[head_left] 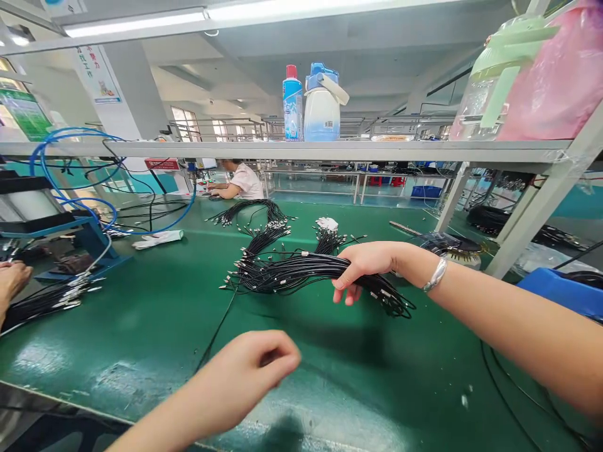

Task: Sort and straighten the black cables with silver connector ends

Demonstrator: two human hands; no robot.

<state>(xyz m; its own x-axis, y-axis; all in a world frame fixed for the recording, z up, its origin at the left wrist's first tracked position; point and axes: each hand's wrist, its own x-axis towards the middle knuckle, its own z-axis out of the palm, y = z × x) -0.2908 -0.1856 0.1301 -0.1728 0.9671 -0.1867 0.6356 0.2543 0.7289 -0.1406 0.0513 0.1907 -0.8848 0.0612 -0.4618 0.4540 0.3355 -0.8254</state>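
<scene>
My right hand [360, 270] is wrapped round a thick bundle of black cables [292, 271], holding it above the green tabletop [155, 339]. Small silvery connectors show along the bundle and at its drooping right end. Its left part meets more black cables [264, 242] with metal tips lying on the table. Nearer the camera is my left hand [271, 361], its fingers curled with thumb and fingertips together; it is slightly blurred, and whether anything small is between them is hidden. One thin black cable runs down behind the left forearm.
At the far left, another person's hand [14, 282] is beside a cable bundle [42, 307] and a blue-framed machine [89, 242]. A white glove [157, 239] lies behind. A shelf [235, 149] crosses above, holding bottles. A blue bin [560, 292] stands right.
</scene>
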